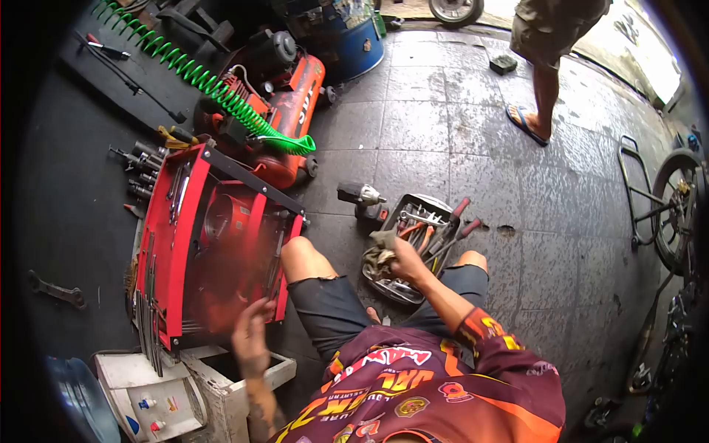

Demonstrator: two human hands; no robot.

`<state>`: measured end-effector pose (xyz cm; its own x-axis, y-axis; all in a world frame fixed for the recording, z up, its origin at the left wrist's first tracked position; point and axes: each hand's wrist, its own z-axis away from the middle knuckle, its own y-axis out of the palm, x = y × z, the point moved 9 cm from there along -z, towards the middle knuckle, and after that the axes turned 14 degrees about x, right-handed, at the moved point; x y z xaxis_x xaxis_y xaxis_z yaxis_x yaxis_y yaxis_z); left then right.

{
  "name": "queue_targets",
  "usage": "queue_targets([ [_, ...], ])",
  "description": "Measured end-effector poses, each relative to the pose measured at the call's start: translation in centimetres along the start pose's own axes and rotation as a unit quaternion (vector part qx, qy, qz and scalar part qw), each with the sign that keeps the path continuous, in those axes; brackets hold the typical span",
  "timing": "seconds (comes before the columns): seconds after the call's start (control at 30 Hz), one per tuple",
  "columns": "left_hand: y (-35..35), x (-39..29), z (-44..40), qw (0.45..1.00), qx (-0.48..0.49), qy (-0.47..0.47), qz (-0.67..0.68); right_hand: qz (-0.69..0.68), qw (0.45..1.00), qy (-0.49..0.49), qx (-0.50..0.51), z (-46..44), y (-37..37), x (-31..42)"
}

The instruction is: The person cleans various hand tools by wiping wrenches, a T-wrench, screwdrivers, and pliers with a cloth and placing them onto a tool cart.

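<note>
A crumpled, dirty rag [379, 255] is gripped in my right hand [406, 264], over the near left part of a tool tray [405, 294]. Pliers, wrenches and red-handled tools lie in that tray. My left hand [252, 336] is raised beside the lower right corner of the red tool cart [172, 280], its fingers apart and nothing seen in them. A dark reddish blur covers part of the cart just above that hand. Close to the tray's far left corner stands a cordless impact wrench [362, 195].
A red air compressor [295, 111] with a green coiled hose [221, 96] stands beyond the cart. Another person's leg [545, 92] is at the upper right. A wheel [676, 207] and metal stand [641, 192] are at right. A white cabinet [140, 391] is lower left.
</note>
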<state>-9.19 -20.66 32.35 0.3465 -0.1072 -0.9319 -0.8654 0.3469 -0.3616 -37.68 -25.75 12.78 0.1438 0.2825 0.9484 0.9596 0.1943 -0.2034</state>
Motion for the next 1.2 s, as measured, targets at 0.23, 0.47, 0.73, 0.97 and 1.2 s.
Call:
queue_targets([
  [0.23,18.9,0.9,-10.5,0.945,0.24,0.189,-0.12,-0.456,0.864,-0.085,-0.199,1.7,-6.9,12.8],
  [0.47,22.5,2.3,-11.5,0.908,0.39,0.036,0.148,-0.236,0.893,-0.028,-0.383,6.1,-10.9,9.8],
  [0.73,21.4,2.4,-9.2,0.924,0.188,0.324,-0.076,0.112,0.92,0.081,-0.366,3.8,-1.4,7.4],
  [0.97,20.6,5.9,-8.1,0.939,0.336,0.068,0.002,-0.176,0.906,0.034,-0.383,5.7,-2.3,9.0],
  [1.2,20.1,4.7,-6.1,0.906,0.422,0.014,-0.041,-0.207,0.891,-0.016,-0.404,6.9,-5.5,11.3],
])
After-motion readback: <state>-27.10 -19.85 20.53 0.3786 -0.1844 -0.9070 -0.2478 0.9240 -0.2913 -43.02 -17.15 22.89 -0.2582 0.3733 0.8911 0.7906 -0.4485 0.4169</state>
